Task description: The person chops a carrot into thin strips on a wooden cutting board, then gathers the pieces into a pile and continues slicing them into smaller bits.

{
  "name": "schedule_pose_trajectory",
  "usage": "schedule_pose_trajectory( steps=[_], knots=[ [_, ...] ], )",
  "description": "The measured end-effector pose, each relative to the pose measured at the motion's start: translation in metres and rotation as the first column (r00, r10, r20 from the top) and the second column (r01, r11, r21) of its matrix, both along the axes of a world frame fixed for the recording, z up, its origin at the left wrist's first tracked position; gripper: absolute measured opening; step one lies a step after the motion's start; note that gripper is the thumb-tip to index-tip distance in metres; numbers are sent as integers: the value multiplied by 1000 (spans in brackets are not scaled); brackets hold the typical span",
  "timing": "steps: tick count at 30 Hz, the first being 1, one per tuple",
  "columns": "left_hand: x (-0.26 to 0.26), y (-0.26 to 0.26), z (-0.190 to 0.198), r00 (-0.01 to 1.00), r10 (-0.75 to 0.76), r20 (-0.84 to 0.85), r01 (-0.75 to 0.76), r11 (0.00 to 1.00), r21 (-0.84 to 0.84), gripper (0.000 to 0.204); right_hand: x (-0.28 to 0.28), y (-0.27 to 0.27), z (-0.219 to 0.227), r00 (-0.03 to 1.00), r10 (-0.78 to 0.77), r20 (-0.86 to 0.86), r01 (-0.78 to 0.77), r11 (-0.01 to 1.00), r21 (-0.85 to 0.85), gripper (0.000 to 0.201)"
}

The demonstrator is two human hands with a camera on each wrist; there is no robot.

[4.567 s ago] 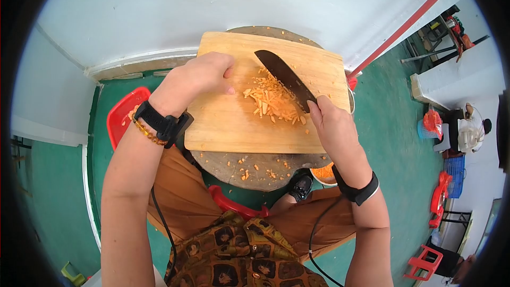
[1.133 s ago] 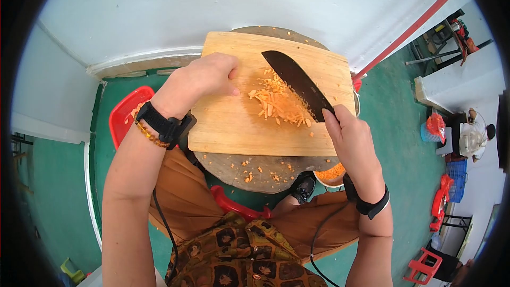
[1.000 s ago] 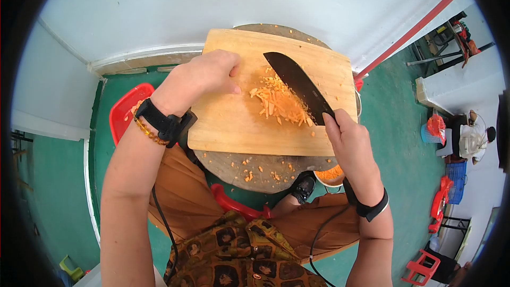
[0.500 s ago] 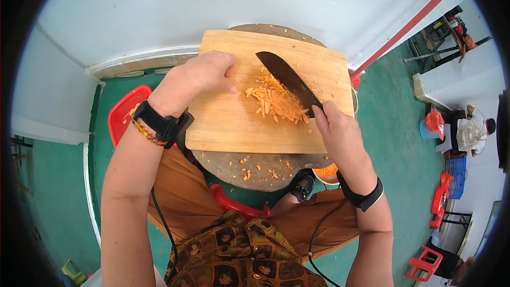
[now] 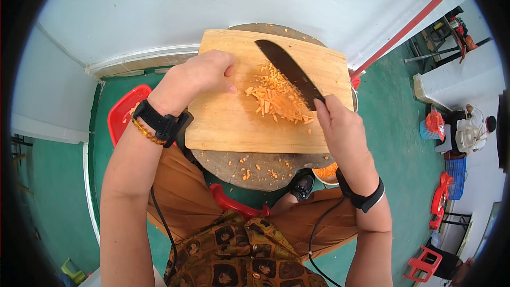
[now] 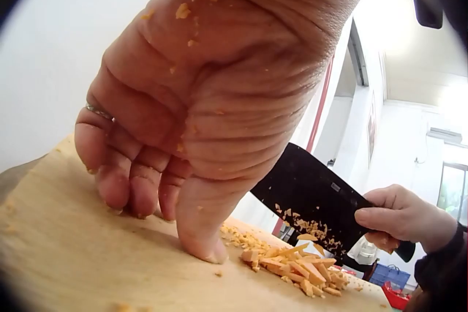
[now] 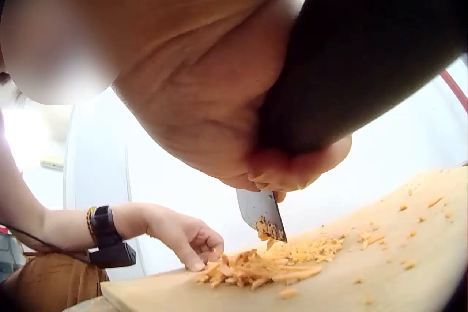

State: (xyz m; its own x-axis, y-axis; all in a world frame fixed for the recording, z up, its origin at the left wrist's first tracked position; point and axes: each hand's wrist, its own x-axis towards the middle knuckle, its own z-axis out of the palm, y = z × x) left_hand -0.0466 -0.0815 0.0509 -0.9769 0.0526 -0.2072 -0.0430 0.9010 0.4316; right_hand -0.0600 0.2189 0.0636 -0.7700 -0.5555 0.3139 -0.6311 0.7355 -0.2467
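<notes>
My right hand [image 5: 342, 130] grips the handle of a dark, broad-bladed kitchen knife [image 5: 289, 72]. In the left wrist view the blade is tilted up over the pile, with orange bits stuck along its lower side. Beneath it, finely chopped and sliced orange pieces that look like carrot [image 5: 276, 101] lie on the wooden cutting board [image 5: 223, 133]. My left hand [image 5: 204, 72] stands at the board's left part, thumb and fingertips down by the wood, fingers loosely bent and nothing held. Crumbs cling to its palm [image 6: 219, 85].
The board lies on a round, worn chopping block [image 5: 234, 172] with scattered scraps. A red basin [image 5: 119, 122] stands at the left; a bowl of orange bits [image 5: 325, 172] sits below the right forearm. A white wall [image 5: 212, 0] rises just behind. Another person [image 5: 473, 133] is far right.
Over the last half second the knife has lifted off the pile, its blade shifting away from me. The left hand has stayed in place; earlier the blade moved right, then back left.
</notes>
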Motion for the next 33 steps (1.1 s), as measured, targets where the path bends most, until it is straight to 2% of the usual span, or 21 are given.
schedule_pose_trajectory(
  steps=[4, 10, 13, 19, 22, 25, 28, 33],
  knots=[
    [-2, -1, -4, 1000, -17, -23, 17, 1000, -1, 37, -1, -2, -11, 999, -10, 42, 8, 998, 56, 25],
    [1, 0, 0, 1000, 3, 0, -3, 1000, 10, 37, -2, -1, 1, 1000, -4, 23, 5, 999, -37, 25],
    [-1, 0, 1, 1000, -16, 3, 16, 1000, -5, 36, -6, -2, -12, 998, -25, 64, 21, 998, 57, 24],
    [1, -2, -5, 999, -15, -37, 15, 1000, 4, 36, -8, -1, 2, 999, -34, 17, 34, 999, -12, 25],
    [-3, -2, -4, 1000, -24, -12, 24, 1000, -6, 36, -12, -1, -15, 998, -46, 35, 44, 998, 41, 27],
    [1, -1, 1, 1000, -14, -1, 14, 1000, -2, 36, -11, 2, -8, 1000, -26, -10, 26, 1000, -5, 27],
    [2, 1, 1, 1000, -3, -3, 3, 1000, 9, 36, -8, 0, 3, 999, -48, 20, 48, 999, 2, 27],
    [0, -1, -2, 1000, -14, -9, 14, 1000, -6, 36, -9, 0, -12, 1000, -17, 18, 16, 999, 48, 26]
  ],
)
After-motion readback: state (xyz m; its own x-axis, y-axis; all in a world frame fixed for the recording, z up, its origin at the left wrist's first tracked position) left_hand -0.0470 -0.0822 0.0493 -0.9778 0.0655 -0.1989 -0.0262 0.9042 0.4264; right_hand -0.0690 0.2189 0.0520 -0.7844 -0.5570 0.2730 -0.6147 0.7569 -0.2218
